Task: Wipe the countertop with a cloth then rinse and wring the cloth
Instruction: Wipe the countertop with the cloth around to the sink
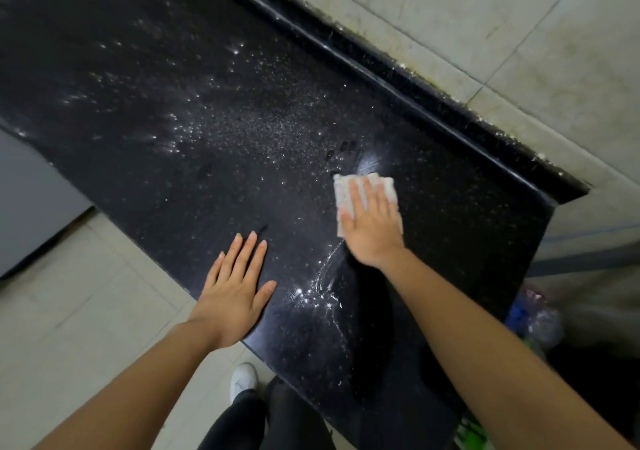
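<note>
the left hand [231, 299] lies flat near the front edge of the black speckled countertop [194, 110], fingers straight and spread, holding nothing. beside it, streaks of water [322, 285] glisten on the stone. further right, the right hand [372, 226] presses a pale folded cloth [346, 190] flat against the countertop, fingers straight on top of it. beyond runs the raised back lip [398, 79] and a tiled wall [519, 34].

The cloth [341, 193] was pale, folded into a rough square, and lay flat on the black speckled table [207, 159], right of centre. The table gleamed wet around it.
</note>
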Tool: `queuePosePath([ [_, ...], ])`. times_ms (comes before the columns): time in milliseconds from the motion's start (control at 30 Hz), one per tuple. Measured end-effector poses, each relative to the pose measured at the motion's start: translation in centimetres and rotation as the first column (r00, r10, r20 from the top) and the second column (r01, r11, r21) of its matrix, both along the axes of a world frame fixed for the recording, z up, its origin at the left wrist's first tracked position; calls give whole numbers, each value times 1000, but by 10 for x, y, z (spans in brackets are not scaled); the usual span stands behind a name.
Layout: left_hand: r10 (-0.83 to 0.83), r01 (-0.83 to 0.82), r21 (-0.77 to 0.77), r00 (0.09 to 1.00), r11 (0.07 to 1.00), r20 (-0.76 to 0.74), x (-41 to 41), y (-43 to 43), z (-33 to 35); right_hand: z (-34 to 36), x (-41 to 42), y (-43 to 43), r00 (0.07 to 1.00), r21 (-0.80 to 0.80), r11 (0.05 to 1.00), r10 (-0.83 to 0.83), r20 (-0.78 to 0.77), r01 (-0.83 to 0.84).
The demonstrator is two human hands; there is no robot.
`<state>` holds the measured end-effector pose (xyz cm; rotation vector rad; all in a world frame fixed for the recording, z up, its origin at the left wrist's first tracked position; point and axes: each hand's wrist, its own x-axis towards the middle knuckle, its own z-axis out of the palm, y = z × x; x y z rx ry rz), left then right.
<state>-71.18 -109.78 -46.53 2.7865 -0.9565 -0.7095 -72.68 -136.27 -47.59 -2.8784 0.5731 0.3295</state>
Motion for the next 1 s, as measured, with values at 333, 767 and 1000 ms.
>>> queuePosePath([
  [333, 22, -23, -38, 999, 999, -30, 0, 0, 2, 2, -32, 23, 818, -109, 834, 551, 165, -540],
  [767, 52, -44, -82, 993, 996, 102, -4, 1, -9, -6, 28, -109, 928, -33, 929, -365, 75, 368],
  [1000, 48, -37, -86, 991, 996, 126, -5, 2, -11, 4, 71, -70, 964, -21, 964, -264, -12, 264],
])
